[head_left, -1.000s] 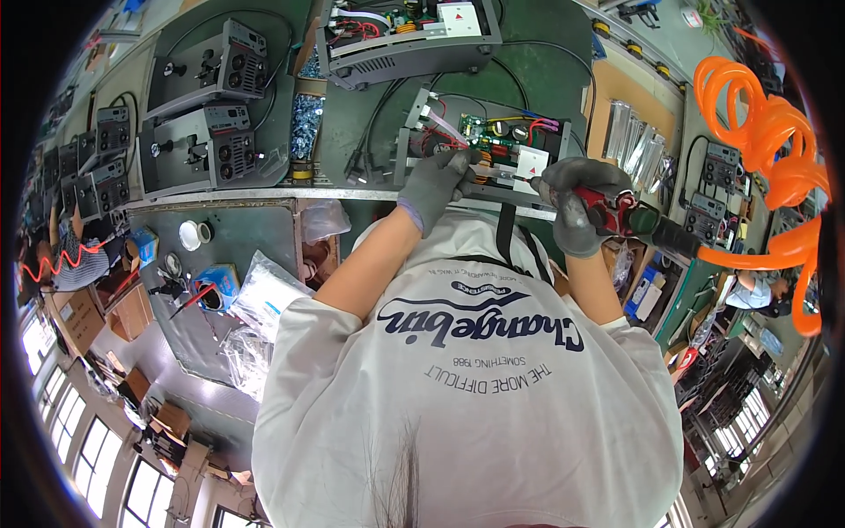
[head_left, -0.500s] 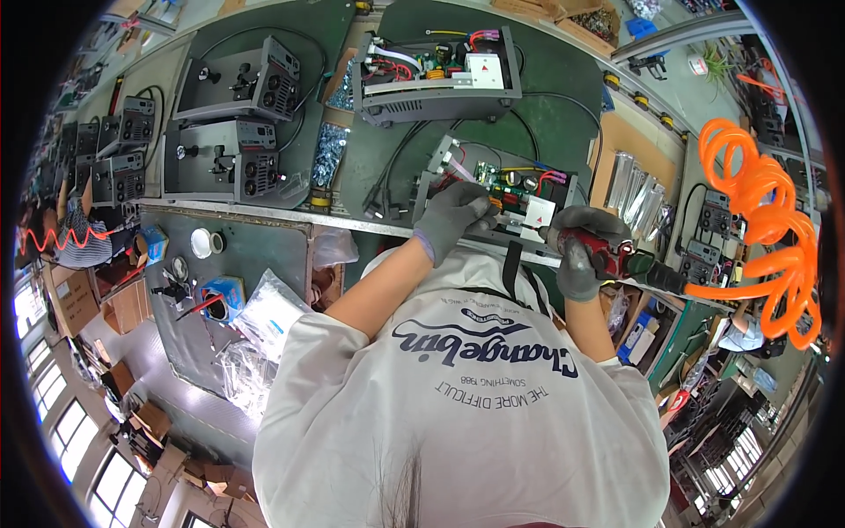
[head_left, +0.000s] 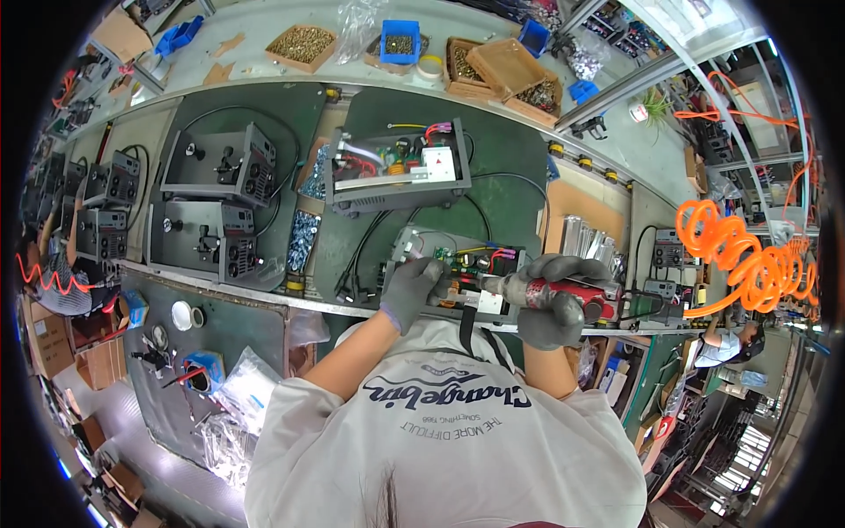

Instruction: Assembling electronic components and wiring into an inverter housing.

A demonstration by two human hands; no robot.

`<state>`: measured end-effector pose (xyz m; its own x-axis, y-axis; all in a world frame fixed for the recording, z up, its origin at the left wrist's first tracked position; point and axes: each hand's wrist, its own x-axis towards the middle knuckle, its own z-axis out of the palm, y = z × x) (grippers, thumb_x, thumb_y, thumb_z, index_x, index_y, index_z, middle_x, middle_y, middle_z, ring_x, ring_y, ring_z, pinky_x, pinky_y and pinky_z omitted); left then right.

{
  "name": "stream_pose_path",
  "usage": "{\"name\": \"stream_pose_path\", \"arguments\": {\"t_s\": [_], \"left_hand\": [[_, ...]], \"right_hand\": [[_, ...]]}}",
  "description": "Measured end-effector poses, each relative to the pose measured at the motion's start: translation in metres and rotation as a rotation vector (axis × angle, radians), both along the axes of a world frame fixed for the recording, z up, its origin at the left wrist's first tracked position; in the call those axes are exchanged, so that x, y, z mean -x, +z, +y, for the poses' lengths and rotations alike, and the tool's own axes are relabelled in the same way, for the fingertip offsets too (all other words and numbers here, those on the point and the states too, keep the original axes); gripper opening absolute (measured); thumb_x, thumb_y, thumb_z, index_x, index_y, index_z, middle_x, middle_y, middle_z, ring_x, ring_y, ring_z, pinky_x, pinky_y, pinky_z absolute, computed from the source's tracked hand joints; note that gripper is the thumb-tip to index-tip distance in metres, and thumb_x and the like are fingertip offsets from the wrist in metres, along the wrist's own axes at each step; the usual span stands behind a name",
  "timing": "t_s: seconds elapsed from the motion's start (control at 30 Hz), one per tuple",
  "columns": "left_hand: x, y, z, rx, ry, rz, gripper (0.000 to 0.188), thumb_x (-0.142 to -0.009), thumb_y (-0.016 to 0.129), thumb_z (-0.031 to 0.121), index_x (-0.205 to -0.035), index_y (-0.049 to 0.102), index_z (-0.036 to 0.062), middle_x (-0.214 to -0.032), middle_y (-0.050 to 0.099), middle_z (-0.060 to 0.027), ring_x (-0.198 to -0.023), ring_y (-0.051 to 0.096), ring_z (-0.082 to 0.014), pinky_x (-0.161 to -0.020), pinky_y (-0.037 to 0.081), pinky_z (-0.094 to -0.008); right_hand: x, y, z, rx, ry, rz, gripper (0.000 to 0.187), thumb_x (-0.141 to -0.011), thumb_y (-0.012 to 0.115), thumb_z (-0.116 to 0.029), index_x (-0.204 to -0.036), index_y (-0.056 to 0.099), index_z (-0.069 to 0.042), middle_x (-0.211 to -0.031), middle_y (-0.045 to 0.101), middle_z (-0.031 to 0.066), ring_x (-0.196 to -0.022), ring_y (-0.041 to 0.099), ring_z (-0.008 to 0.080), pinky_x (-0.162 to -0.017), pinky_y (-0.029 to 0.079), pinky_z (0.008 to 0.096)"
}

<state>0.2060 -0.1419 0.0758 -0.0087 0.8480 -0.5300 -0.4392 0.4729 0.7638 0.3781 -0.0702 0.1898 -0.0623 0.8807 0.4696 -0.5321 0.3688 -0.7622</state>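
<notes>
An open electronics unit sat at the bench edge, under the left hand and just left of the right hand. A larger open chassis lay beyond both hands. Two closed units stood well left of the left hand. A coiled air hose hung right of the right hand.

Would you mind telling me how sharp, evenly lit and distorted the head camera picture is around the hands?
Head view: sharp at the centre, where the gloved left hand and the right hand on the red power screwdriver show clearly; lighting is even with soft shadows; the bench edge bows from fisheye distortion; a black rim rings the frame, and detail smears toward it.
</notes>
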Motion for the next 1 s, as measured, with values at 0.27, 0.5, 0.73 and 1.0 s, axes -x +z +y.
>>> {"name": "stream_pose_path", "arguments": {"t_s": [0.27,0.5,0.73,1.0], "left_hand": [[0.004,-0.024,0.008,-0.043,0.092,-0.169,0.035,-0.106,0.050,0.032,-0.109,0.063,-0.0001,-0.081,0.063,-0.0037,-0.064,0.055,-0.0095,-0.056,0.044,-0.0238],[0.019,-0.013,0.029,0.073,0.170,-0.447,0.033,-0.103,0.057,0.037,-0.101,0.059,0.0046,-0.078,0.058,-0.0024,-0.059,0.049,-0.0094,-0.052,0.038,-0.0235],[0.033,-0.015,0.032,-0.158,0.145,-0.545,0.041,-0.103,0.057,0.035,-0.121,0.061,-0.0018,-0.090,0.061,-0.0021,-0.074,0.051,-0.0073,-0.063,0.042,-0.0203],[0.057,-0.016,0.039,-0.062,0.176,-0.664,0.039,-0.105,0.052,0.034,-0.125,0.059,0.0006,-0.096,0.064,-0.0036,-0.074,0.052,-0.0070,-0.062,0.042,-0.0201]], "right_hand": [[0.016,0.005,0.014,-0.024,-0.047,0.006,0.053,-0.081,0.068,-0.024,-0.131,0.054,-0.012,-0.093,0.063,0.0134,-0.082,0.063,0.0294,-0.069,0.056,0.0428],[0.021,-0.002,0.032,-0.044,-0.046,0.070,0.056,-0.079,0.070,-0.018,-0.132,0.056,-0.010,-0.094,0.066,0.0155,-0.082,0.066,0.0317,-0.073,0.057,0.0448],[0.038,-0.004,0.045,-0.030,-0.081,0.057,0.056,-0.078,0.069,-0.021,-0.132,0.056,-0.011,-0.093,0.066,0.0159,-0.079,0.067,0.0328,-0.067,0.058,0.0459],[0.048,-0.010,0.072,0.008,-0.031,0.039,0.047,-0.083,0.067,-0.020,-0.128,0.059,-0.011,-0.100,0.067,0.0158,-0.084,0.067,0.0333,-0.071,0.058,0.0471]]}}
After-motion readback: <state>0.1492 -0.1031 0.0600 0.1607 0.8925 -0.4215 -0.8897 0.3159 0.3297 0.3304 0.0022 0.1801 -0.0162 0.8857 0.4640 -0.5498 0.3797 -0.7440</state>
